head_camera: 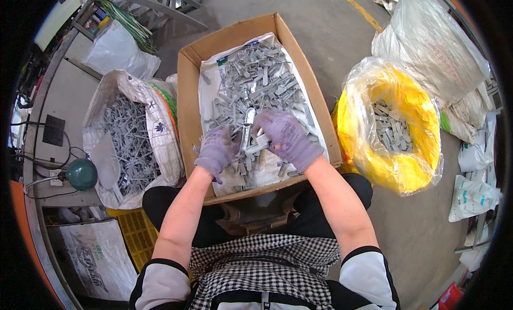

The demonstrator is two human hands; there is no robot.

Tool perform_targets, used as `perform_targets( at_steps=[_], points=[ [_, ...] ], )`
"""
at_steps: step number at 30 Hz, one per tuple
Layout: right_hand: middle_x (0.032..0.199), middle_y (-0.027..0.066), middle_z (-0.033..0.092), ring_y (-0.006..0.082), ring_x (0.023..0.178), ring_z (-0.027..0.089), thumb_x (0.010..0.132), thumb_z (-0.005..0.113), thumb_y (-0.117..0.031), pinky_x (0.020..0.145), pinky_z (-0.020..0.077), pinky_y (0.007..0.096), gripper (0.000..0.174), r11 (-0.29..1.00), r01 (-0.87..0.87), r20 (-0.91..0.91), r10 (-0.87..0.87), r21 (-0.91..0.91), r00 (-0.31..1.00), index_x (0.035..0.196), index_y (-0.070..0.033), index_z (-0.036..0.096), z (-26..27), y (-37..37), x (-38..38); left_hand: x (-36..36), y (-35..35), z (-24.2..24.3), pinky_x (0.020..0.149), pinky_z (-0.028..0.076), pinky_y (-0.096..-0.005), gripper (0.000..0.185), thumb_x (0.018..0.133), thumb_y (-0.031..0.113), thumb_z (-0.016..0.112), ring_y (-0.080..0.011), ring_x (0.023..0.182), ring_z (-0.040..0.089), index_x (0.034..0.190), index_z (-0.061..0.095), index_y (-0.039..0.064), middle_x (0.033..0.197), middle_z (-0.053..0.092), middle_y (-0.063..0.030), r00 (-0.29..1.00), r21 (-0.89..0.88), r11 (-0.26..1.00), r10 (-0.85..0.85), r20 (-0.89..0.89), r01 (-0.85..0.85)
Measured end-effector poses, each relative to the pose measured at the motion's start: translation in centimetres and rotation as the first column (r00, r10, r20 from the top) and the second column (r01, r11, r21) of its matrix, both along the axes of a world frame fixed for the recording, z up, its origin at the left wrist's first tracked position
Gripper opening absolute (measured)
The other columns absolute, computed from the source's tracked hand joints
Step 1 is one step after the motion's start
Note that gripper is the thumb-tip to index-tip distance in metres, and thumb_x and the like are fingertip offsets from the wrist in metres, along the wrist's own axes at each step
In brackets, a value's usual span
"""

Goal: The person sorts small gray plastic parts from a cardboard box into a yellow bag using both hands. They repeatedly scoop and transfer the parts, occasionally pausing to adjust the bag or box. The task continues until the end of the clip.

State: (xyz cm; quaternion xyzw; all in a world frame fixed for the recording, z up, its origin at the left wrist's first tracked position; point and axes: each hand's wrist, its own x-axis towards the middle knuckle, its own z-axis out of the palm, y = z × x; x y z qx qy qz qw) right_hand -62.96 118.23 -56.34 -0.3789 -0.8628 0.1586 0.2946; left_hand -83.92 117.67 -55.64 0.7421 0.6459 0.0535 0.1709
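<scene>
A cardboard box (189, 93) rests before me, lined with a white woven sack (209, 79). Over the liner lies a heap of small grey lever-like metal parts (262, 67). My left hand (218, 149), in a purple knit glove, pinches a longer shiny grey part (247, 125) at the near side of the heap. My right hand (286, 138), gloved alike, grips several grey parts (259, 143) that stick out from its fingers towards the left hand. Its fingertips are partly hidden behind these parts.
To the left, a white woven sack (158, 129) holds thin grey parts and a white plastic scoop (106, 161). A green round knob (81, 174) sits beside it. On the right stands a yellow bag (425, 109) with a clear liner and grey parts inside. Plastic-wrapped sacks (437, 49) lie beyond.
</scene>
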Motion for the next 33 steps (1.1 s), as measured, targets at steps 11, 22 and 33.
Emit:
perform_targets(
  at_steps=[11, 22, 33],
  points=[
    [0.123, 0.0108, 0.061, 0.0295, 0.114, 0.058, 0.066, 0.071, -0.005, 0.098, 0.0462, 0.0439, 0.036, 0.976, -0.126, 0.105, 0.108, 0.178, 0.989, 0.100, -0.008, 0.061, -0.9, -0.4, -1.1, -1.0, 0.1, -0.8, 0.075, 0.050, -0.0460, 0.031, 0.087, 0.031, 0.064, -0.0405, 0.080, 0.065, 0.093, 0.067, 0.000, 0.085, 0.068, -0.0229, 0.996, 0.068, 0.997, -0.048, 0.079, 0.042],
    [0.101, 0.0125, 0.068, 0.0213, 0.085, 0.070, 0.082, 0.073, -0.008, 0.068, 0.0565, 0.0306, 0.045, 0.594, -0.274, -0.634, -0.563, -0.756, 0.529, 0.120, 0.000, 0.051, 0.9, -0.1, -0.1, -5.3, -0.3, -1.2, 0.033, 0.024, -0.0224, 0.028, 0.097, 0.042, 0.051, -0.0067, 0.043, 0.035, 0.091, 0.055, 0.015, 0.056, 0.035, 0.0075, -0.330, -0.447, 0.885, 0.465, 0.822, 0.132],
    [0.099, 0.0078, 0.068, 0.0151, 0.087, 0.064, 0.083, 0.074, -0.009, 0.076, 0.0529, 0.0294, 0.029, 0.762, 0.505, -0.798, -0.564, -0.406, 0.210, 0.109, -0.002, 0.062, 5.5, 0.5, 3.3, -46.3, 2.4, 3.5, 0.078, 0.051, -0.0412, 0.057, 0.087, 0.043, 0.067, -0.0277, 0.093, 0.062, 0.131, 0.050, 0.009, 0.113, 0.062, -0.0159, 0.519, 0.441, 0.363, 0.797, 0.308, -0.821]
  ],
)
